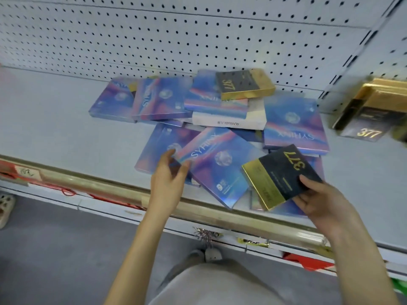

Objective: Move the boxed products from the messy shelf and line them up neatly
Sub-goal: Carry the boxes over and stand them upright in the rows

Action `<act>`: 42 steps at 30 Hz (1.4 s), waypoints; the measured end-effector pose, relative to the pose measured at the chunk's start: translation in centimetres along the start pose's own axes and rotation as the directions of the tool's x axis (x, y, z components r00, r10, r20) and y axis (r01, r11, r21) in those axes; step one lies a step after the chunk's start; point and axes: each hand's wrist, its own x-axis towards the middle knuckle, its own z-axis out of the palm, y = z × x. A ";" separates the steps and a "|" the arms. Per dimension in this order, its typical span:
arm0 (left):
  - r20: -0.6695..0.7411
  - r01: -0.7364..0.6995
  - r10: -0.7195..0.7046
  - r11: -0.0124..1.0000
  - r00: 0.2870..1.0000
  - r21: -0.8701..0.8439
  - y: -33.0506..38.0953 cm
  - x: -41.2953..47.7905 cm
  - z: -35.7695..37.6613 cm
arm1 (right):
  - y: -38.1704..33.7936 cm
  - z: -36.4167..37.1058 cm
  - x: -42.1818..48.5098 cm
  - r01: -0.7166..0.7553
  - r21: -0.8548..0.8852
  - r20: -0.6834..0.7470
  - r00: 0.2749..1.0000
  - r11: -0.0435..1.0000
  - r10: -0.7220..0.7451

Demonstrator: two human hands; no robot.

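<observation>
Here, a grey shelf (55, 119) carries a jumbled heap of flat boxes (158, 100) from its middle to its front edge. The left grip (167, 181) pinches the left corner of an iridescent SYRINX box (217, 170) lying askew. The right grip (319, 199) is clamped on a black-and-gold 377 box (279, 175), gold band leftward, numerals upside down.

Even, bright light — wide-angle bowing; right-edge boxes (372, 111) smeared, perhaps motion blur.
</observation>
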 end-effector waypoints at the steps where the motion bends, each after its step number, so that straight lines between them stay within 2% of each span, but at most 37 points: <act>1: 0.031 0.005 -0.005 1.000 0.999 0.002 0.2 0.5 0.2 | -0.2 -0.4 -0.3 -0.006 0.037 -0.035 0.999 0.999 0.007; 3: 0.069 0.011 -0.013 0.999 0.998 0.031 0.4 1.6 0.5 | -0.3 -0.9 -1.0 0.012 0.077 -0.081 0.997 0.997 -0.005; 6: 0.140 0.062 -0.069 0.996 0.988 0.058 0.5 3.2 0.6 | 0.3 -0.9 -2.6 0.043 0.076 -0.070 0.997 0.996 -0.038; 10: 0.334 0.248 -0.187 0.957 0.924 -0.150 0.9 4.1 -0.2 | 1.8 0.3 -4.8 0.083 0.116 -0.092 0.993 0.990 -0.073; 15: 0.428 0.281 -0.130 0.907 0.894 -0.312 0.2 2.1 -2.3 | 4.0 1.9 -6.4 0.144 0.250 -0.200 0.975 0.958 -0.095; 18: 0.454 0.206 -0.019 0.907 0.891 -0.367 0.3 1.3 -3.8 | 5.3 2.3 -7.5 0.195 0.300 -0.225 0.966 0.934 -0.130; 21: 0.417 0.146 0.042 0.901 0.908 -0.409 1.2 1.7 -4.1 | 6.2 2.5 -8.9 0.261 0.363 -0.265 0.949 0.894 -0.169; 24: 0.385 0.119 0.056 0.901 0.921 -0.416 2.3 2.0 -3.1 | 6.4 1.7 -10.4 0.333 0.410 -0.362 0.914 0.849 -0.184; 27: 0.365 0.140 0.052 0.867 0.930 -0.478 4.0 1.3 -1.2 | 6.2 -0.1 -12.0 0.329 0.392 -0.440 0.887 0.859 -0.139; 30: 0.341 0.106 0.098 0.841 0.935 -0.531 6.0 -0.2 1.2 | 5.4 -2.4 -13.3 0.321 0.351 -0.445 0.884 0.880 -0.145; 33: 0.297 0.078 0.123 0.808 0.947 -0.584 7.9 -2.2 3.1 | 4.0 -5.2 -14.1 0.299 0.345 -0.341 0.923 0.890 -0.178; 37: 0.230 0.072 0.096 0.777 0.968 -0.626 10.1 -4.7 5.8 | 1.7 -9.8 -13.9 0.226 0.221 -0.134 0.971 0.949 -0.200; 39: 0.185 0.039 0.099 0.780 0.978 -0.625 11.1 -6.2 7.6 | 0.2 -12.4 -13.5 0.198 0.235 -0.093 0.979 0.952 -0.181; 42: 0.104 -0.010 0.100 0.769 0.990 -0.639 12.6 -8.9 10.6 | -2.2 -16.4 -13.1 0.165 0.235 -0.107 0.984 0.958 -0.144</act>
